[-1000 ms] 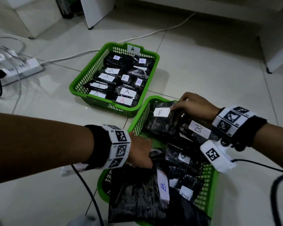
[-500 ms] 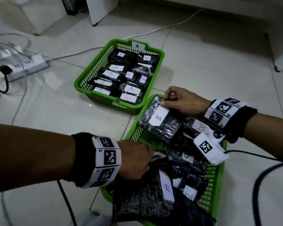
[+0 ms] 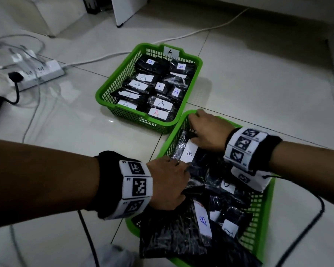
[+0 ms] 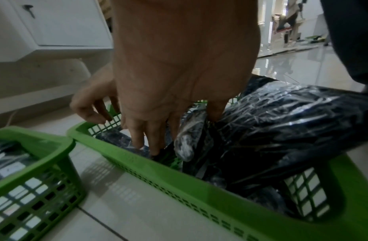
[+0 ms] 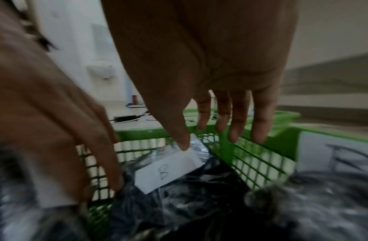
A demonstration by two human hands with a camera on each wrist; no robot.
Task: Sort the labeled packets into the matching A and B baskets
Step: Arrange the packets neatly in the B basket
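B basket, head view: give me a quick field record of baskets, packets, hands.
near basket: green basket heaped with black packets, visible labels B
far basket: A basket, black packets mostly labeled A, tag A on rim
right hand: fingers straight, thumb pressing the B-labeled packet at the basket's far end
left hand: fingers down among the packets at the left wall; grip unclear
floor: power strip to the left

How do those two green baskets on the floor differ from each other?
The far basket carries an A tag on its rim and holds small packets in tidy rows. The near basket holds larger, crumpled packets marked B, heaped and spilling over its near edge. Both hands, left hand and right hand, reach into the near basket; none touches the far basket. Both are green plastic lattice.
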